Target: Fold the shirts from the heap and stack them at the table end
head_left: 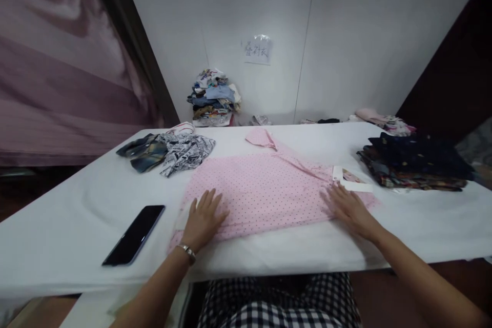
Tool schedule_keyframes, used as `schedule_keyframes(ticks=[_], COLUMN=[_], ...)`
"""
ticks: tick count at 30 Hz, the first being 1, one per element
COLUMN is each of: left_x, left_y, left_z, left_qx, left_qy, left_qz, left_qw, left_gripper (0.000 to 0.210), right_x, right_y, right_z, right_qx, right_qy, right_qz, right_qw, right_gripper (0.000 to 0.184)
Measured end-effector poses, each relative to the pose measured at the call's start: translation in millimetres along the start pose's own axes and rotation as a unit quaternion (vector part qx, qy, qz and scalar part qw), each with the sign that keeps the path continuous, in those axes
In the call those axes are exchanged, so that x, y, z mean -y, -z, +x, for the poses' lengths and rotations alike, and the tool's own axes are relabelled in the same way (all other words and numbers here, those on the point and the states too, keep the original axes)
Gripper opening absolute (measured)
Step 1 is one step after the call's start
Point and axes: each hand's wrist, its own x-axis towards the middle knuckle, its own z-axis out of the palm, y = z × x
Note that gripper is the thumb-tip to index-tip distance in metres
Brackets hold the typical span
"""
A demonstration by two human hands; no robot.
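Note:
A pink shirt with small dark dots (261,189) lies spread across the white table in front of me, one sleeve reaching toward the back. My left hand (203,220) rests flat on its near left part, fingers spread, with a metal band on the wrist. On the right end, near the collar, my right hand (348,207) lies with its fingers stretched out and slightly blurred. Just beyond those fingers is a white tag-like piece (351,184) on the shirt. Neither hand grips the fabric.
A phone (134,236) lies at the left. Crumpled patterned garments (184,151) sit behind it. Folded dark clothes (418,161) are stacked at the right. Behind the table rises a clothes pile (215,97), beside a wall with a paper sign (258,50).

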Motion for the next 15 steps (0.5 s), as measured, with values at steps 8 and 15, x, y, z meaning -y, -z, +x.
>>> schedule_keyframes(ticks=[8, 15], left_x=[4.1, -28.7], left_y=[-10.6, 2.8], left_z=[9.3, 90.4], left_qx=[0.13, 0.115], left_qy=[0.044, -0.017], left_qz=[-0.017, -0.042], left_qw=[0.99, 0.992], left_gripper=[0.06, 0.071], right_x=[-2.8, 27.4], right_y=[-2.9, 36.6], right_z=[7.3, 122.7], right_qx=[0.019, -0.048], right_qy=[-0.009, -0.08], right_qz=[0.098, 0.258], right_qw=[0.995, 0.962], right_gripper=[0.053, 0.043])
